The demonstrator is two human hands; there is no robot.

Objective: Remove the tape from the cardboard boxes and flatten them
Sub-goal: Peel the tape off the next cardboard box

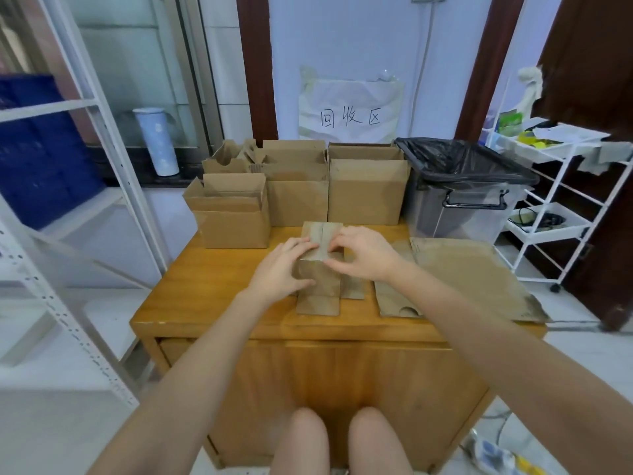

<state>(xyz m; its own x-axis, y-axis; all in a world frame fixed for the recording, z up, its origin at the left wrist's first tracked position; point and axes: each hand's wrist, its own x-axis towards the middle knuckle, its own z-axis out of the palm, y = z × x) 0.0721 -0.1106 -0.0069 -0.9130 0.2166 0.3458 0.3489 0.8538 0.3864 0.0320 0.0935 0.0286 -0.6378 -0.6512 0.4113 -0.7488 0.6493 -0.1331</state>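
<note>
A small cardboard box (320,282) lies on the wooden table (212,289) in front of me, its taped seam facing up. My left hand (282,269) holds the box's left side with fingers curled over its top edge. My right hand (363,253) pinches at the seam near the top of the box; whether tape is between the fingers is too small to tell. Three upright open boxes (236,214) (296,190) (364,190) stand at the back of the table. Flattened cardboard (469,279) lies on the right.
A grey bin with a black liner (459,186) stands at the back right. A white wire cart (561,200) is on the right, white metal shelving (68,186) on the left. A paper sign (349,111) hangs on the wall.
</note>
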